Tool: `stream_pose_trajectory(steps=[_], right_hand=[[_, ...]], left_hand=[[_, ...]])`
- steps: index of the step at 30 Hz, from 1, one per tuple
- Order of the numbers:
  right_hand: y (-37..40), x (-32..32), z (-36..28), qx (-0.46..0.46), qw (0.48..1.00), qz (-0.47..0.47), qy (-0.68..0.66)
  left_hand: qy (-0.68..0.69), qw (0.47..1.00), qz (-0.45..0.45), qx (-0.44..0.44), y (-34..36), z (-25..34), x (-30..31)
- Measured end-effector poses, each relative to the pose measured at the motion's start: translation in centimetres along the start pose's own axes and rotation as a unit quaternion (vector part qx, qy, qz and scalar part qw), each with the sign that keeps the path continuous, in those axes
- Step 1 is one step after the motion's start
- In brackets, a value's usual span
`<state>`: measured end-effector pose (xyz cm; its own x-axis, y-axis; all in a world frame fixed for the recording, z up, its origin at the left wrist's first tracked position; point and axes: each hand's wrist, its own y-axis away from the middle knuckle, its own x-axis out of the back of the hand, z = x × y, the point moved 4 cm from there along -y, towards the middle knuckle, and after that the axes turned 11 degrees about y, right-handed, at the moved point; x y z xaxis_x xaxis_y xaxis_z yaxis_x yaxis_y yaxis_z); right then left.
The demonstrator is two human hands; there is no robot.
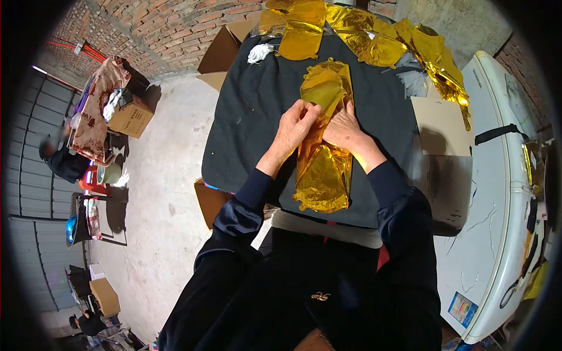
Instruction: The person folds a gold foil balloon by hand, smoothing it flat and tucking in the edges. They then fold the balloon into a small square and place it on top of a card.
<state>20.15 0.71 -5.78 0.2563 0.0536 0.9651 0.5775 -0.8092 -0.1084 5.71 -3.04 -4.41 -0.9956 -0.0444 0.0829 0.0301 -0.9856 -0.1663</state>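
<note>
Nearest the camera is the person's dark jacket [328, 281], with a small gold clasp [320, 296] on the front. The dark sleeves run up to a table [246, 128] covered in black cloth.

A long gold foil sheet [323, 169] lies in the middle of the table, and its near end hangs just over the near edge. The left hand [293, 127] is curled, with its fingers pinched on the sheet's left edge. The right hand [343, 126] lies on the foil beside it, fingers pressed down, but whether it grips cannot be told. The two hands almost touch.

At the far edge sits a foil pile [374, 35], with a white rag [259, 52] to its left and a tan card [440, 126] at the right side.

There is little to read. A sticker [462, 307] on the white freezer [497, 187] and the print on a cardboard box [132, 117] at the left are both too small to make out. A black strap [497, 133] crosses the freezer lid.

The freezer stands close against the table's right side. On the left the concrete floor [164, 199] lies open, and a brown box [208, 202] sits by the table's near left corner. Beyond the floor, another person [64, 161] sits by a cluttered stand near the metal shutter — well apart from the table.
</note>
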Motion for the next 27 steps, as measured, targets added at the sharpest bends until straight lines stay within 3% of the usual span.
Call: stream_pose_trajectory(steps=[3, 6, 9, 10, 11, 13, 15, 17, 18, 22, 27], right_hand=[[-0.3, -0.3, 0.6, 0.019, 1.0, 0.013, 0.001], [-1.0, 0.2, 1.7, 0.002, 0.998, -0.065, -0.006], [-3.0, -3.3, 5.3, -0.025, 0.993, 0.009, -0.114], [-2.3, -0.1, 3.9, 0.004, 0.974, 0.054, -0.219], [-2.4, 0.3, 4.4, -0.023, 0.977, 0.056, -0.207], [-2.3, 2.3, 4.4, 0.028, 0.945, 0.112, -0.306], [-2.7, 2.1, 5.9, -0.056, 0.884, 0.011, -0.463], [-1.2, 6.6, 3.3, -0.066, 0.809, 0.023, -0.584], [-2.3, 4.8, 5.2, -0.089, 0.789, 0.025, -0.608], [-3.9, 3.8, 6.5, -0.182, 0.859, 0.061, -0.475], [-6.9, 1.1, 9.8, -0.141, 0.951, 0.141, -0.235]], left_hand=[[0.047, 0.998, 0.007, 0.037, 0.2, -1.3, 0.3], [0.059, 0.994, 0.02, 0.092, 0.7, -0.9, 0.6], [0.088, 0.995, 0.009, 0.055, 0.4, -2.4, 0.5], [0.086, 0.995, 0.006, 0.053, 0.4, -2.3, 0.5], [0.083, 0.995, 0.004, 0.051, 0.4, -2.3, 0.6], [0.081, 0.995, 0.002, 0.049, 0.6, -2.0, 0.6], [0.083, 0.995, 0.001, 0.047, 0.8, -1.7, 0.6], [0.048, 0.998, -0.003, 0.04, 0.6, -2.0, 0.8], [0.03, 0.999, -0.005, 0.036, 0.6, -2.1, 0.8], [0.082, 0.995, -0.037, 0.039, 0.6, -2.7, 0.6], [0.041, 0.998, -0.048, 0.03, 0.7, -2.4, 0.8]])
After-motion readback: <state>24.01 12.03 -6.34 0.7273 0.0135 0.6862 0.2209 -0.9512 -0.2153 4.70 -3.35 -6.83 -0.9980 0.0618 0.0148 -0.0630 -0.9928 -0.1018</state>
